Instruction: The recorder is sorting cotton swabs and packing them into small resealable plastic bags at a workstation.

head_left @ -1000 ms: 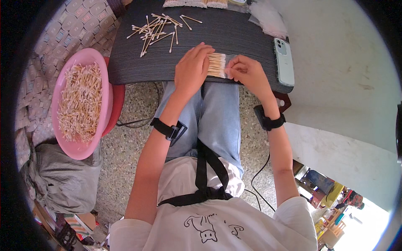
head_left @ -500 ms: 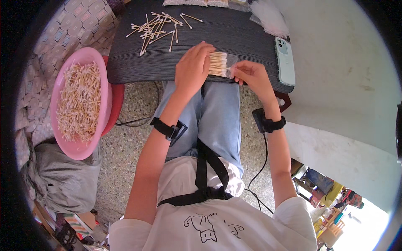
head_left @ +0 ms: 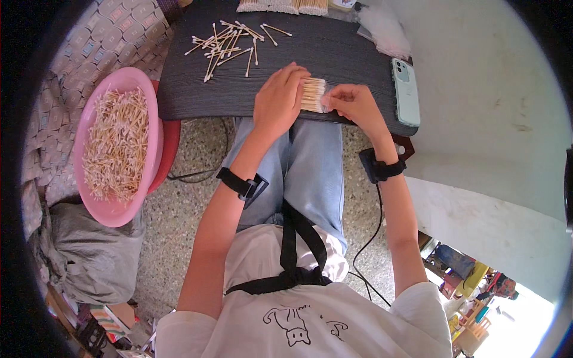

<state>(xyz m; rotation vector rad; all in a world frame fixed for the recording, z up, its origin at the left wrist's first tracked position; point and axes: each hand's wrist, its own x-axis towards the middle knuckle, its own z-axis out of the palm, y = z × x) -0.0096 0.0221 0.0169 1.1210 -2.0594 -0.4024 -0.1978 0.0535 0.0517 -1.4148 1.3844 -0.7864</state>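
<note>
A small clear bag of cotton swabs [head_left: 313, 95] lies at the near edge of the dark table [head_left: 197, 101], its swabs lined up side by side. My left hand [head_left: 279, 100] covers the bag's left end, fingers together and holding it against the tabletop. At the other end, thumb and fingers of my right hand [head_left: 353, 106] pinch the bag's clear plastic flap. The left palm hides part of the bag. Farther left on the table, loose cotton swabs [head_left: 224, 45] lie in a scattered heap.
A pink basin [head_left: 110, 218] full of loose swabs stands left of the table, above a red stool [head_left: 171, 143]. Packed swab bundles [head_left: 283, 6] sit at the far edge. Clear plastic bags [head_left: 385, 30] and a pale green phone [head_left: 407, 98] lie along the right side, near the wall.
My right hand has moved slightly left, closer to the swabs, and the clear flap between them shows less. My left hand stays on the bag.
</note>
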